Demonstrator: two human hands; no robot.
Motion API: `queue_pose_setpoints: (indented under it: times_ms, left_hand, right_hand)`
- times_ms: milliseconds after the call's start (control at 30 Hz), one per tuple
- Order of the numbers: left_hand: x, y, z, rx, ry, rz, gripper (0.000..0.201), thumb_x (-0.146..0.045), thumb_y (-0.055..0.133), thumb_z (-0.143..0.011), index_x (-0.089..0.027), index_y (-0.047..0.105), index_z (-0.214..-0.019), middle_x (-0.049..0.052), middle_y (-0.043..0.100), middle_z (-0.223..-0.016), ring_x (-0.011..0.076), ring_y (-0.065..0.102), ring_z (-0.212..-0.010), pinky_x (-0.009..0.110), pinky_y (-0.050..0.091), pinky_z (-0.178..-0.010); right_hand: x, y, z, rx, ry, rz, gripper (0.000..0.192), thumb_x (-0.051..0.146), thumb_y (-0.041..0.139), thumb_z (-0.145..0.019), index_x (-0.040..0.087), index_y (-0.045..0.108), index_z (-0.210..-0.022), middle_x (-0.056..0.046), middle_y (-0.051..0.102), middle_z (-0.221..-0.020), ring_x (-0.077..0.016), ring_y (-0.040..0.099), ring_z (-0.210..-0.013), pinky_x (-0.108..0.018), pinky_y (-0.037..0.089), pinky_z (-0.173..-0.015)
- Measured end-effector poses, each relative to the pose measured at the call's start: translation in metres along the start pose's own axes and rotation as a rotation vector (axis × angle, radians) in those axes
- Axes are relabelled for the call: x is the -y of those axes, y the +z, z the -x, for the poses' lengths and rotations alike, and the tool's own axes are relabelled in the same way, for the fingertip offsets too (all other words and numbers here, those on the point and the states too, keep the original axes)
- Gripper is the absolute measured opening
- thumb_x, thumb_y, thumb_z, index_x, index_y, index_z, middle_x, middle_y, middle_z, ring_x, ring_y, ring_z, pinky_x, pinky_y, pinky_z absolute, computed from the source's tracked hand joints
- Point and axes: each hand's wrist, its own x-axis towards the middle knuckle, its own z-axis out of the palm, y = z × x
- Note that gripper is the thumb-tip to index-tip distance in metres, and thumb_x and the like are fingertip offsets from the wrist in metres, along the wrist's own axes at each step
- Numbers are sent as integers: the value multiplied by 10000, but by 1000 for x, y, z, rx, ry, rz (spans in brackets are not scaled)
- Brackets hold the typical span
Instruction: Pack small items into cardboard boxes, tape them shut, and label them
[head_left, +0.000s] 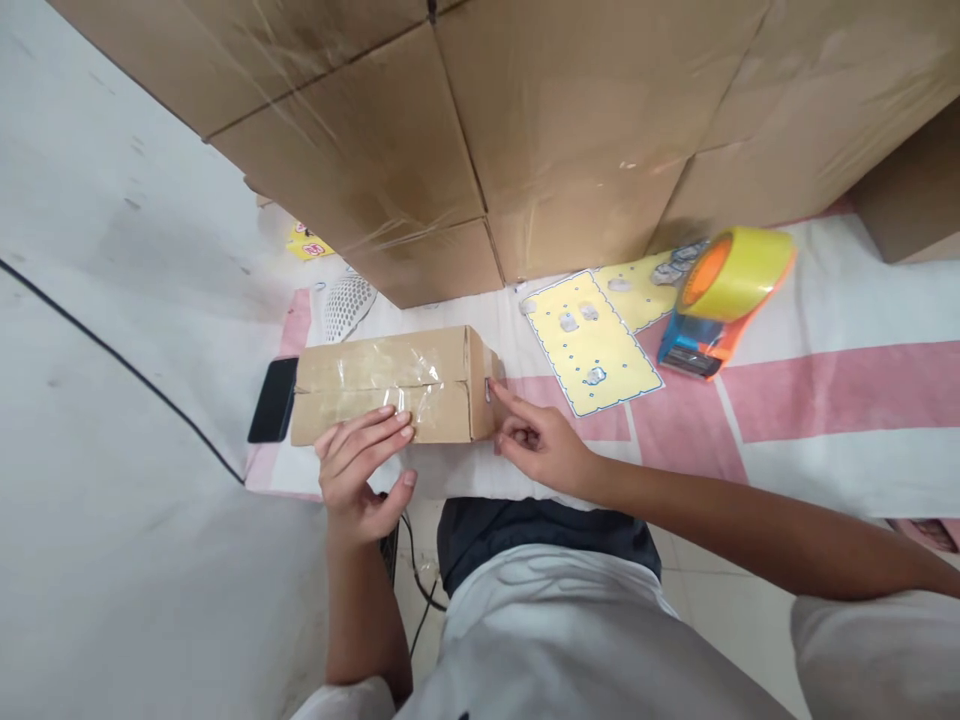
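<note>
A small brown cardboard box (390, 383), sealed with clear tape, lies on a pink and white cloth (825, 390). My left hand (360, 470) rests its fingertips on the box's near side, thumb apart below. My right hand (536, 440) has its index finger pressed against the box's right end, where a small sticker shows; the other fingers are curled in.
A yellow tape roll in an orange and blue dispenser (724, 300) lies to the right. Two yellow sticker sheets (592, 345) lie between it and the box. A black phone (272, 400) sits at the box's left end. Large stacked cartons (525, 130) stand behind. A black cable (112, 355) crosses the floor.
</note>
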Motion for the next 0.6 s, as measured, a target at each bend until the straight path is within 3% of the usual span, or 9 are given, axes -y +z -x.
queue_pose_setpoints:
  times_ms: [100, 167, 233, 267, 333, 367, 400, 467, 600]
  left_hand:
    - [-1, 0, 4, 2, -20, -6, 332, -275, 665, -838, -290, 718, -1165, 50, 783, -1123, 308, 711, -1129, 471, 451, -965]
    - [0, 2, 6, -19, -12, -8, 329, -272, 674, -830, -289, 723, -1155, 49, 785, -1115, 308, 712, -1126, 472, 454, -960]
    - [1, 5, 7, -65, 18, -4, 321, -259, 677, -823, -282, 729, -1139, 53, 790, -1087, 309, 721, -1099, 474, 456, -938]
    - [1, 7, 7, -88, 32, -2, 317, -256, 675, -821, -279, 730, -1132, 56, 792, -1074, 309, 725, -1082, 476, 458, -924]
    - [1, 8, 9, -115, 45, -6, 300, -262, 667, -822, -278, 733, -1114, 60, 794, -1054, 312, 731, -1055, 481, 462, -899]
    - [0, 8, 11, -119, 45, -9, 289, -269, 662, -823, -280, 733, -1103, 61, 794, -1046, 314, 732, -1048, 483, 465, -888]
    - [0, 8, 13, -120, 43, -12, 279, -275, 656, -825, -281, 733, -1093, 62, 793, -1040, 315, 732, -1044, 485, 470, -879]
    - [-1, 7, 20, -124, 45, -16, 274, -273, 626, -835, -277, 729, -1089, 67, 786, -1037, 316, 731, -1037, 493, 477, -882]
    - [3, 10, 36, -190, 140, -122, 424, -291, 655, -784, -297, 696, -1207, 97, 720, -1232, 385, 624, -1241, 610, 426, -1039]
  right_hand:
    - [-2, 1, 3, -25, -74, 93, 735, 192, 549, -904, 192, 350, -1611, 75, 567, -692, -73, 394, -523, -222, 403, -557]
    - [-1, 0, 4, -63, -142, 174, 677, 189, 544, -920, 211, 409, -1583, 53, 592, -733, -91, 469, -567, -250, 471, -619]
    - [0, -4, 1, -140, -232, 279, 623, 228, 588, -917, 220, 483, -1532, -47, 666, -991, -160, 626, -842, -342, 548, -822]
    - [1, -6, -3, -174, -261, 336, 673, 284, 651, -893, 217, 467, -1538, -112, 638, -1193, -225, 626, -1076, -418, 532, -961]
    - [5, -9, -14, -170, -276, 433, 1040, 428, 810, -769, 207, 267, -1628, -204, 394, -1535, -359, 378, -1450, -559, 382, -1167]
    - [7, -10, -21, -126, -277, 463, 1265, 480, 870, -689, 208, 106, -1660, -222, 258, -1619, -393, 245, -1525, -597, 312, -1211]
    - [9, -11, -28, -72, -285, 478, 1426, 503, 903, -632, 214, -41, -1661, -226, 171, -1655, -404, 170, -1554, -609, 272, -1232]
    - [15, -10, -40, 29, -336, 484, 1506, 474, 913, -622, 235, -174, -1637, -217, 166, -1651, -385, 188, -1553, -579, 284, -1239]
    - [35, -17, -33, -18, -341, 479, 1436, 431, 905, -635, 231, -88, -1651, -199, 336, -1544, -365, 380, -1453, -523, 403, -1182]
